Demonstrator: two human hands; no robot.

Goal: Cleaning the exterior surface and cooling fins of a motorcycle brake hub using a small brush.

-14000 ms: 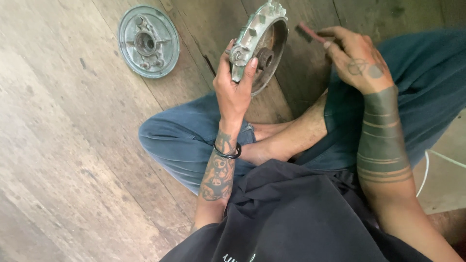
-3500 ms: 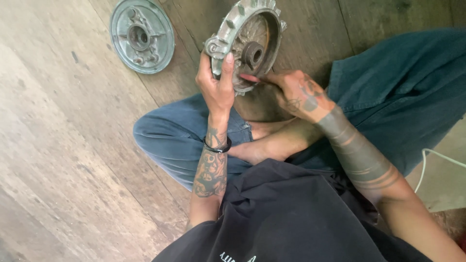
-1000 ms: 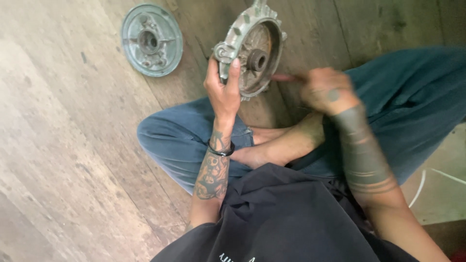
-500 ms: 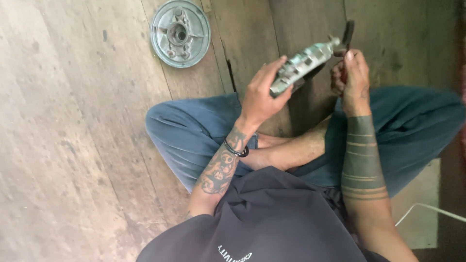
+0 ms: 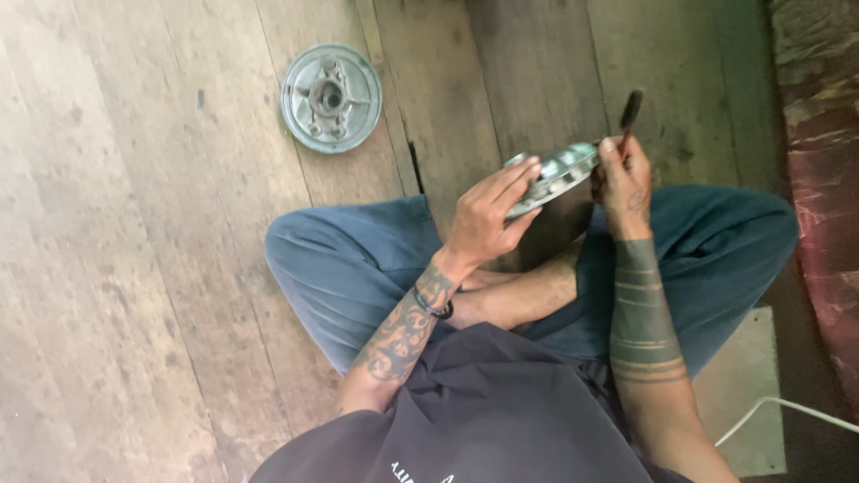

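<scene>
Tilted flatter now: metal housing [image 5: 555, 174] gripped in left hand [image 5: 488, 219]; right hand [image 5: 624, 177] fingers pinch brush [image 5: 630, 112].

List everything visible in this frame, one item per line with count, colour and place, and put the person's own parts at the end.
Round metal housing: 1, grey, held above the lap, seen nearly edge-on.
Thin dark tool: 1, blackish, sticking up from the right hand.
Metal disc: 1, grey-green, flat on the floor, upper left.
Plank floor: 1, weathered brown wood.
White cable: 1, lower right.
Reddish fabric: 1, right edge.
Trousers: 1, blue, legs crossed.
Shirt: 1, black.
Wristband: 1, dark, left wrist.
Left hand: grips the housing.
Right hand: holds the tool.
</scene>
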